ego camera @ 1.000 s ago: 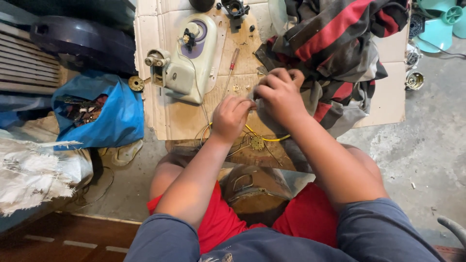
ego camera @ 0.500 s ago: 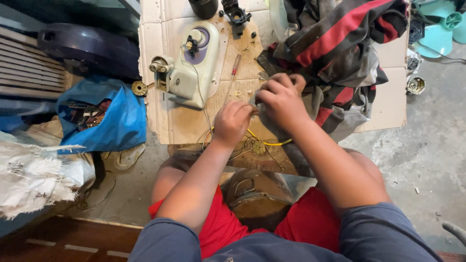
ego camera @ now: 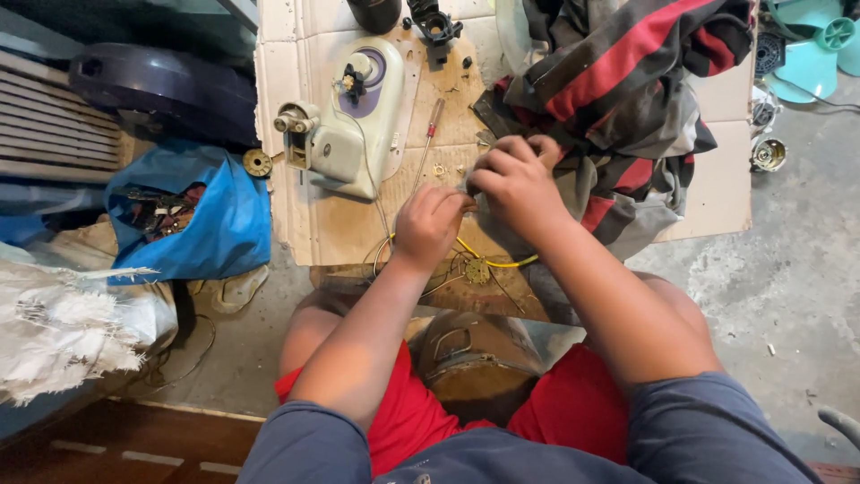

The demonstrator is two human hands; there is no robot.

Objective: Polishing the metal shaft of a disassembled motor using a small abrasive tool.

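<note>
Your hands barely shifted from half a second back, same spot on the cardboard sheet (ego camera: 708, 193). Your left hand (ego camera: 428, 224) was curled shut and your right hand (ego camera: 511, 179) pinched closed on a small part between them, too hidden to identify, near the yellow wire (ego camera: 502, 263) and the pale fan housing (ego camera: 354, 121).

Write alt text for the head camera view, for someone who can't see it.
Seated on the floor, a person's left hand and right hand pinch a small part over cardboard, beside a pale fan housing, a screwdriver and striped cloth.
</note>
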